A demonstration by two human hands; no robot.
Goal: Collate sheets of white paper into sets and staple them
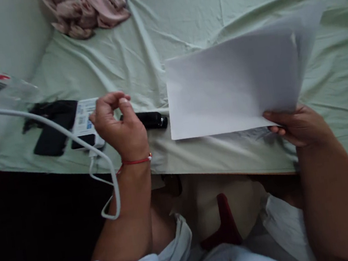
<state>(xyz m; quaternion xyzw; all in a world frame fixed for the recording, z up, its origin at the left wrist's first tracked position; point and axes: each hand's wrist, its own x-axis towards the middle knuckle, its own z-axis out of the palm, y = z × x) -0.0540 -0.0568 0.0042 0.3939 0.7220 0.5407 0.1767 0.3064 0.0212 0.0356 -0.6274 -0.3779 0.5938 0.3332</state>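
My right hand [304,124] grips a stack of white paper sheets [225,85] by its near right corner, thumb on top and fingers underneath. The sheets are held over the bed, with their far right edges fanned and blurred. Raised to the left of the paper, my left hand [120,124] has its fingers curled in and the thumb close to the fingertips; nothing shows between them. A red string bracelet [136,161] circles that wrist. Just behind the left hand lies a black stapler [151,119], partly covered by the hand.
A pale green sheet [179,23] covers the bed. Left of my hand lie a black phone-like slab [55,137] and a white box [84,116]. A white cable [47,121] loops across the left side. Crumpled pink cloth [90,8] lies at the back.
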